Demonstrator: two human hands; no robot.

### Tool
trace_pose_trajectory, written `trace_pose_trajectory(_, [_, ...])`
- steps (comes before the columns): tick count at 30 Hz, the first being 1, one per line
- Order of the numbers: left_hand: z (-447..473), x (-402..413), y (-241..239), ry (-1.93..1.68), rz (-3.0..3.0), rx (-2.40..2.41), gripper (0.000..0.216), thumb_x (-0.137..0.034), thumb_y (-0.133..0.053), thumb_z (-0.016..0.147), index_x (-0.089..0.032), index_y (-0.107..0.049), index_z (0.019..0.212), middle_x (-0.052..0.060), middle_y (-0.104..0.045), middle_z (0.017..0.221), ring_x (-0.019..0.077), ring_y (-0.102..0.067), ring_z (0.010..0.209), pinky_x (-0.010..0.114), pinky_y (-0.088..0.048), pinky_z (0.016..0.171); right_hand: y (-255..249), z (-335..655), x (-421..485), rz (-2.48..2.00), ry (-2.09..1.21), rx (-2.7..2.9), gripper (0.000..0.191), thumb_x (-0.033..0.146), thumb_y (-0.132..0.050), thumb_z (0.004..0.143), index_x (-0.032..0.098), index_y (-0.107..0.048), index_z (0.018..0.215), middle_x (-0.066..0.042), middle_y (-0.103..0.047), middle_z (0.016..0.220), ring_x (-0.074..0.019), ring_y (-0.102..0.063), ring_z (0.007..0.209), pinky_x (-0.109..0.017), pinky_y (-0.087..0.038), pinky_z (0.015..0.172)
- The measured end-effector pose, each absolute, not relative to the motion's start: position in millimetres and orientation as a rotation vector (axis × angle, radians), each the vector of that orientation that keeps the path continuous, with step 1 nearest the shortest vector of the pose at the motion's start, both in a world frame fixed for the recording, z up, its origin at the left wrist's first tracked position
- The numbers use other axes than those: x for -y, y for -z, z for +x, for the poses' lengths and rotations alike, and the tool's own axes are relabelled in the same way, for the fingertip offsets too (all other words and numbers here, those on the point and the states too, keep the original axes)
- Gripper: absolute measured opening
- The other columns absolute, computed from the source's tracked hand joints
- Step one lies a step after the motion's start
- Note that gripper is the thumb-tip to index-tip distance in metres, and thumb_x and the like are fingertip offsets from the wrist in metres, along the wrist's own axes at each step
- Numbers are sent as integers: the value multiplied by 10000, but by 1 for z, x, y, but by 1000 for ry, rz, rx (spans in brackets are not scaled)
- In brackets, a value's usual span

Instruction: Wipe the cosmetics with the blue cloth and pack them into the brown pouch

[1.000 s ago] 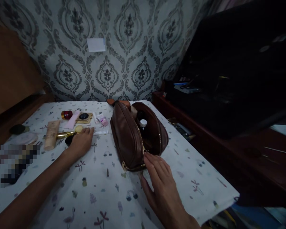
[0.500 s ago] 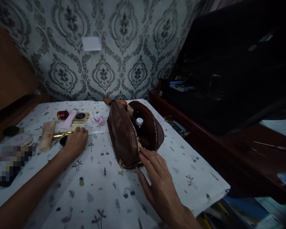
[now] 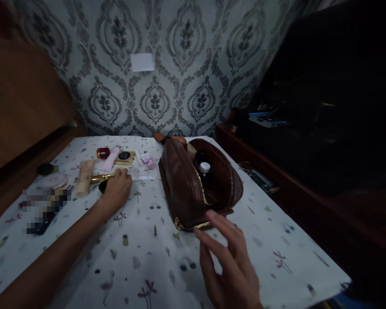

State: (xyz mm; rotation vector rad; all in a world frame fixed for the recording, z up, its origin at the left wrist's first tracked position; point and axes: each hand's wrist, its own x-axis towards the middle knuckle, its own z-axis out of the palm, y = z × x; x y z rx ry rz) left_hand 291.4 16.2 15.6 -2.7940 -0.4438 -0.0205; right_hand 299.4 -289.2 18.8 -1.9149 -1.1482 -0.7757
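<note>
On the patterned cloth, a brown makeup bag stands unzipped. A white-capped bottle shows inside it. My right hand, fingers apart and holding nothing, hovers by the bag's near end. Among the cosmetics to the left, my left hand rests with its fingers curled down; what lies under them is mostly hidden. A round black item peeks out beside that hand, next to a shiny gold tube. A thin white tube lies to its right.
Farther left are a beige squeeze tube, a pink tube, a red bottle, a gold compact and small pink tubes. A wooden panel borders the left; a dark red ledge runs along the right.
My right hand has drawn back from the bag's zipped edge toward me, its fingers spreading. My left hand stays among the cosmetics. The whole view has shifted, moving the scene rightward.
</note>
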Motion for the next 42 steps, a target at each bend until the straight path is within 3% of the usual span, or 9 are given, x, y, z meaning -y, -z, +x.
trace_pose_trajectory(7, [285,-17,0,96,-2823,458,286,-9,-439,878,-59,-634,1080,194,-597,1111,283,-566,1051,371,-529,811,-1,301,225,-1676,318,1457,323,17,-490,854,192,-618,1093,-134,-637,1200,-240,-602,1143,-407,-564,925])
trace_pose_trajectory(12, [277,-18,7,146,-2840,405,246,-59,-461,904,-113,-595,1104,160,-597,1176,272,-545,1121,368,-512,866,21,316,160,-1643,-125,1193,316,101,-520,830,208,-650,1098,-98,-660,1132,-221,-630,1065,-384,-541,906])
trace_pose_trajectory(16, [275,-22,12,188,-2858,371,223,-102,-510,901,-126,-580,1112,141,-602,1179,273,-537,1129,379,-504,882,39,327,111,-1570,-368,901,226,183,-548,765,188,-647,968,-50,-681,927,-204,-645,869,-330,-533,766])
trace_pose_trajectory(19, [275,-23,15,213,-2873,362,185,-129,-543,897,-134,-588,1077,126,-609,1151,273,-537,1123,378,-505,876,50,333,93,-1534,-323,835,138,219,-526,753,188,-614,855,-45,-659,859,-207,-623,839,-330,-506,754])
trace_pose_trajectory(32, [271,-23,6,222,-2945,334,238,-249,-604,903,-150,-580,1118,115,-592,1219,282,-532,1130,395,-531,854,58,336,99,-1415,-445,835,172,302,-556,764,190,-624,875,-59,-670,854,-216,-637,796,-329,-520,693])
trace_pose_trajectory(37, [266,-26,-8,329,-2997,485,220,-172,-490,940,-189,-591,1135,91,-617,1173,262,-544,1132,360,-550,784,55,335,101,-1432,-500,824,183,318,-570,753,186,-633,862,-47,-668,784,-208,-641,722,-314,-506,637])
trace_pose_trajectory(42, [263,-44,-8,641,-3112,559,294,-112,-503,890,-191,-605,1154,87,-653,1140,241,-592,1103,365,-525,894,53,333,101,-1445,-499,826,180,320,-554,762,185,-631,853,-43,-671,761,-192,-636,706,-295,-492,628])
